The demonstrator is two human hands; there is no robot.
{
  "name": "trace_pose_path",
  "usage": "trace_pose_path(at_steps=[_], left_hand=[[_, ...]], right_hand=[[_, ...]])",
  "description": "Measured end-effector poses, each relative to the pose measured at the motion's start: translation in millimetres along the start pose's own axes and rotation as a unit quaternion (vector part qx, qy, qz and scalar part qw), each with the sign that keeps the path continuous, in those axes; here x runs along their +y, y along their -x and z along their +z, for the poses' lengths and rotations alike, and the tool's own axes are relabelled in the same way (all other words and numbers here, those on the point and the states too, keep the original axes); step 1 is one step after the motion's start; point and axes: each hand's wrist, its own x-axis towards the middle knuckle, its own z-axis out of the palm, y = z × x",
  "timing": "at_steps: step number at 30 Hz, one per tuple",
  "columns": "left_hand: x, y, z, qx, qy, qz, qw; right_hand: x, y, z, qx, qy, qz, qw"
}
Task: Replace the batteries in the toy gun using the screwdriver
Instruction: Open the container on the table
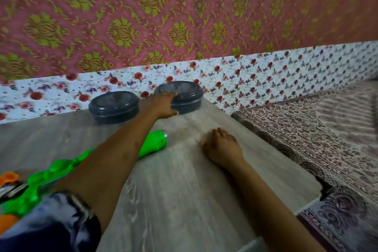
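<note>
One green toy gun (152, 143), lying on the surface (184, 190) beneath the left forearm. One left hand (164, 105), grip curled round a dark lidded tub (184, 96). One right hand (222, 146), grip slack and empty, resting on the surface.

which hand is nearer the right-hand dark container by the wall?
Left. The left hand is on the container, touching its near-left side. The right hand rests on the table, nearer the person and clear of the container.
</note>
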Motion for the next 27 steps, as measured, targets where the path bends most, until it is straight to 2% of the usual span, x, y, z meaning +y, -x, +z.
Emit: trace_pose_path(at_steps=[3, 8, 10, 13, 18, 27], left_hand=[[-2, -25, 5, -0.014, -0.054, -0.011, 0.998], [8, -32, 8, -0.031, -0.082, -0.013, 0.996], [17, -24, 6, -0.028, -0.106, 0.0, 0.994], [39, 0, -3, -0.018, -0.133, 0.037, 0.99], [88, 59, -17, -0.031, -0.063, 0.102, 0.992], [152, 171, -27, -0.029, 0.067, 0.175, 0.982]], right_hand=[[3, -6, 6, -0.005, 0.02, -0.007, 1.0], [7, -10, 6, 0.007, 0.011, -0.007, 1.0], [7, -8, 3, 0.013, -0.014, -0.008, 1.0], [5, -3, -2, 0.05, -0.109, 0.012, 0.993], [6, 35, -16, 0.099, -0.164, 0.023, 0.981], [23, 145, -30, 0.091, -0.17, 0.01, 0.981]])
